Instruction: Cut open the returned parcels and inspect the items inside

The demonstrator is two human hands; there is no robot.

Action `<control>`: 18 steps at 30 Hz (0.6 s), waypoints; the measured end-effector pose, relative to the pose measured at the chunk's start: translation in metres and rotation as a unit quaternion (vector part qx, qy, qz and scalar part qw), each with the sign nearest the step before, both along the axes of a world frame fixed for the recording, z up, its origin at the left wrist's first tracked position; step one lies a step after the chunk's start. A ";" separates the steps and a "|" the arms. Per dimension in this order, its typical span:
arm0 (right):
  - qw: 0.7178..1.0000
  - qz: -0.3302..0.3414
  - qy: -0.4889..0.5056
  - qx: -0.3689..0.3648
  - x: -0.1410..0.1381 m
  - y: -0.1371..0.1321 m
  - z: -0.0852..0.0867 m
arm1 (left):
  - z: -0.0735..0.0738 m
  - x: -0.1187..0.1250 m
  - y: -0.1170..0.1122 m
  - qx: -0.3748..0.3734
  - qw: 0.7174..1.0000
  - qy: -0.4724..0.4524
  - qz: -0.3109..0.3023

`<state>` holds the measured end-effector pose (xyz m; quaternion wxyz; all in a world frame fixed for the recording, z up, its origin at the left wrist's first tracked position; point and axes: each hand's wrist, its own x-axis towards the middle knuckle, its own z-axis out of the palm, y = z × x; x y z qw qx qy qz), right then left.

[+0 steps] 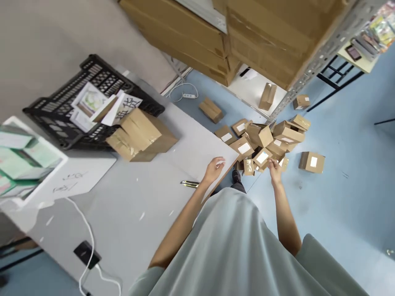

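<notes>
Above the right end of the grey table, my left hand has its fingers loosely curved. A gap shows between thumb and fingers, with the pale tabletop seen through it. A yellow-and-black utility knife lies on the table just left of that wrist. My right hand is out past the table edge, over the floor, its fingers drawn together. Whether anything small is in them is hidden. Beyond its fingertips lies a small labelled cardboard box, part of a heap of brown boxes.
Left on the table are a black plastic crate holding papers, cardboard boxes, a white bin and a black device with white cables. A metal shelf post stands behind the heap. One box lies apart.
</notes>
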<state>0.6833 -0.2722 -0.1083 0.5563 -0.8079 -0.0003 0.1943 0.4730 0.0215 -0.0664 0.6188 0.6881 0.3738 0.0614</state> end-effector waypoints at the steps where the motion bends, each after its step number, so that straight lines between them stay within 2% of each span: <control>1: 1.000 0.021 0.018 -0.006 -0.003 0.013 -0.001 | -0.001 -0.024 0.001 -0.007 0.999 0.009 0.037; 6: 0.985 0.155 0.072 0.004 -0.019 0.094 0.006 | -0.003 -0.128 0.005 -0.026 0.980 0.053 0.188; 10: 0.962 0.254 0.090 0.030 -0.049 0.164 0.021 | 0.005 -0.186 0.005 -0.024 0.962 0.019 0.270; 14: 0.940 0.328 0.084 0.041 -0.101 0.227 0.049 | 0.012 -0.234 0.003 -0.044 0.941 -0.026 0.335; 18: 0.919 0.381 0.082 0.057 -0.171 0.276 0.079 | 0.009 -0.288 0.001 -0.059 0.924 -0.058 0.373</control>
